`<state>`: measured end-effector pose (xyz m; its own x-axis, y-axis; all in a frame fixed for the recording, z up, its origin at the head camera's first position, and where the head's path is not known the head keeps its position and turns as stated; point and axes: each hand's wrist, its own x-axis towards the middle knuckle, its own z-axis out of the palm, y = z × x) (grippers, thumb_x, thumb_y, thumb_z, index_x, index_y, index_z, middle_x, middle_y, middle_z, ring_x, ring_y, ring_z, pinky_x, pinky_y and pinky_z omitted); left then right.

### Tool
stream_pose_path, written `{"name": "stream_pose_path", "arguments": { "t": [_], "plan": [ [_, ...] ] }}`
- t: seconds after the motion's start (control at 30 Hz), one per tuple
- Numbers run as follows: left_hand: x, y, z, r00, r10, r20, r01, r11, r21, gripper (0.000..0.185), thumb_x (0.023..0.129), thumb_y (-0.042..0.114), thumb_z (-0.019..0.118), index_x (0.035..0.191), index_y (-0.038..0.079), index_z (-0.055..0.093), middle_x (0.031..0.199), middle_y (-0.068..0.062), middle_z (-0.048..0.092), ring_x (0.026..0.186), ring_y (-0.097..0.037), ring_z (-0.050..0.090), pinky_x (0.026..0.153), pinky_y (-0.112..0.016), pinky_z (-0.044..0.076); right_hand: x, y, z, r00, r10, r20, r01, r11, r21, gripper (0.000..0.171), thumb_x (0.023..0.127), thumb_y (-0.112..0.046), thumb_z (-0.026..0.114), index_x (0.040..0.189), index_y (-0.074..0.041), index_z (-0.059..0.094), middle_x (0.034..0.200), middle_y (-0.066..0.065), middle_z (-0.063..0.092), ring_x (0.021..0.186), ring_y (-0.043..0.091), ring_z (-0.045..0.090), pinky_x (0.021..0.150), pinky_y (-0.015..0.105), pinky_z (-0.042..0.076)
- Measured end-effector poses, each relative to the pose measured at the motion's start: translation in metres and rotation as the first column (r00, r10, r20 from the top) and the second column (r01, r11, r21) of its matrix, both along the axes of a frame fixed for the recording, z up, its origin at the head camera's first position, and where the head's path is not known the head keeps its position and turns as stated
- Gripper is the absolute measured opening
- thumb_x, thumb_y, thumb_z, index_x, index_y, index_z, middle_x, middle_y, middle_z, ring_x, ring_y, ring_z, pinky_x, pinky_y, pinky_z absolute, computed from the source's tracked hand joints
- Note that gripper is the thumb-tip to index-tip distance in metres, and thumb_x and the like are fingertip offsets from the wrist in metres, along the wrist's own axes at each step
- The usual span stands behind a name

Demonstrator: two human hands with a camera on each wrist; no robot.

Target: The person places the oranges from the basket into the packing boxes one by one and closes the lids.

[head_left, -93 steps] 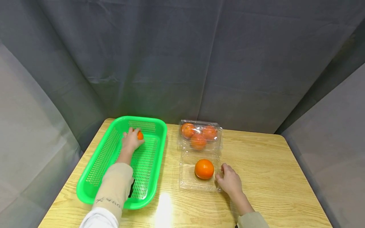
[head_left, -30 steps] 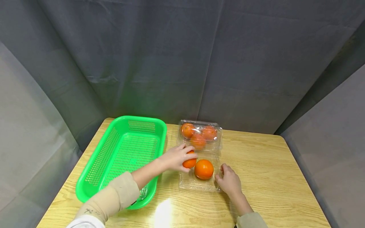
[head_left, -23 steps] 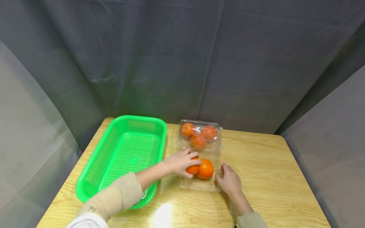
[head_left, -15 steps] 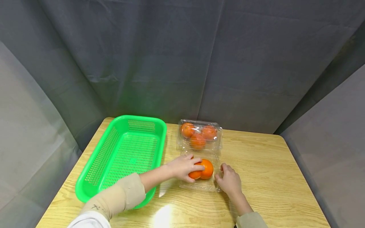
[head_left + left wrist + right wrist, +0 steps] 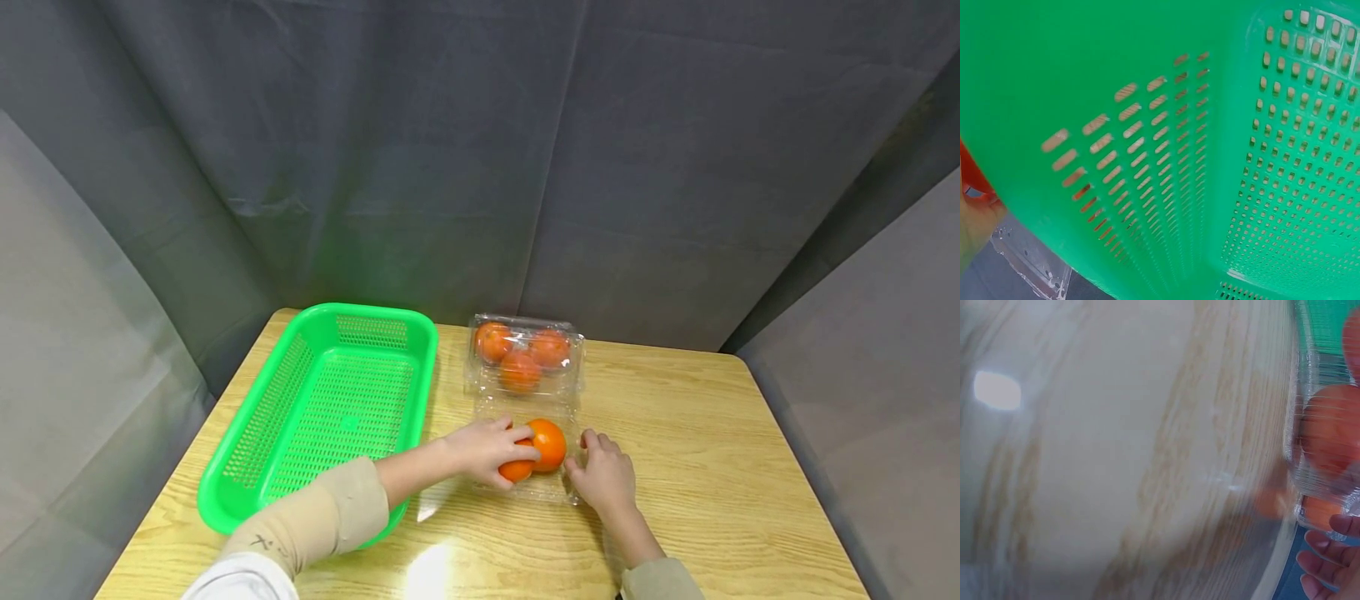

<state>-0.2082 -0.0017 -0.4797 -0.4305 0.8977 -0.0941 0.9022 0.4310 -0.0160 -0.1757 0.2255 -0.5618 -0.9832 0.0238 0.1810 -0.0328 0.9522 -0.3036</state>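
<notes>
My left hand (image 5: 491,450) holds an orange (image 5: 517,471) from above, fingers curled over it. The fruit sits low in the near part of a clear plastic clamshell (image 5: 525,493). Right up against it is a second, fully visible orange (image 5: 548,445). Behind them, several more oranges (image 5: 520,372) show through the clear plastic. My right hand (image 5: 604,477) rests at the clamshell's right edge, fingers loosely bent with nothing gripped. In the right wrist view, the fingers of that hand (image 5: 1335,562) are spread beside the plastic.
A green perforated basket (image 5: 431,367) stands on the left of the wooden table (image 5: 690,467), under my left forearm. Its side wall (image 5: 1041,56) fills much of the left wrist view. Grey curtains (image 5: 420,167) close off the back and sides.
My left hand has carried the orange from the green basket to the clamshell and lowered it beside the other orange, which has shifted slightly right. The right hand has stayed in place.
</notes>
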Motion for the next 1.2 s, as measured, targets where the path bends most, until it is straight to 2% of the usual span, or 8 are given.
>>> {"name": "stream_pose_path", "arguments": {
  "t": [0.13,0.57,0.73,0.93,1.2],
  "plan": [
    [0.0,0.001,-0.003,1.0,-0.011,-0.014,0.011,1.0,-0.005,0.055,0.077,0.044,0.065,0.128,0.032,0.05,0.132,0.001,0.044,0.105,-0.024,0.05,0.08,-0.031,0.049,0.0,0.0,0.0,1.0,-0.002,0.018,0.002,1.0,-0.003,0.034,0.074,-0.031,0.065,0.095,-0.007,0.054,0.083,0.008,0.055,0.078,0.029,0.054,0.065,0.043,0.042],
    [-0.004,-0.002,-0.016,1.0,0.012,0.024,-0.012,1.0,-0.001,0.055,0.077,0.048,0.064,0.127,0.032,0.05,0.13,0.003,0.044,0.1,-0.019,0.049,0.079,-0.029,0.048,0.0,0.0,-0.001,1.0,-0.005,0.024,0.006,0.999,-0.033,0.031,0.074,-0.029,0.064,0.094,-0.008,0.053,0.083,0.007,0.055,0.076,0.027,0.053,0.063,0.041,0.042],
    [-0.005,-0.003,-0.02,0.997,0.049,0.063,-0.048,0.999,-0.016,0.056,0.078,0.051,0.062,0.129,0.032,0.048,0.132,0.003,0.043,0.103,-0.019,0.048,0.079,-0.029,0.047,0.0,0.0,-0.001,1.0,-0.004,0.023,0.005,0.999,-0.038,0.031,0.074,-0.029,0.064,0.094,-0.008,0.052,0.081,0.006,0.054,0.074,0.026,0.052,0.061,0.04,0.042],
    [-0.004,-0.002,-0.023,0.985,0.111,0.132,-0.107,0.994,-0.038,0.056,0.082,0.051,0.058,0.133,0.033,0.044,0.135,0.001,0.04,0.112,-0.028,0.047,0.083,-0.035,0.048,0.0,0.0,-0.001,1.0,-0.003,0.021,0.004,0.999,-0.048,0.031,0.074,-0.029,0.065,0.093,-0.008,0.053,0.08,0.006,0.054,0.07,0.024,0.051,0.059,0.039,0.042],
    [-0.004,-0.002,-0.029,0.989,0.115,0.094,-0.111,0.993,-0.049,0.053,0.085,0.052,0.052,0.134,0.034,0.042,0.131,0.003,0.042,0.102,-0.019,0.047,0.076,-0.029,0.047,0.001,-0.001,-0.001,1.0,0.003,-0.01,-0.003,0.998,-0.061,0.03,0.072,-0.026,0.066,0.092,-0.007,0.054,0.076,0.006,0.053,0.067,0.024,0.051,0.058,0.039,0.042]
  ]
}}
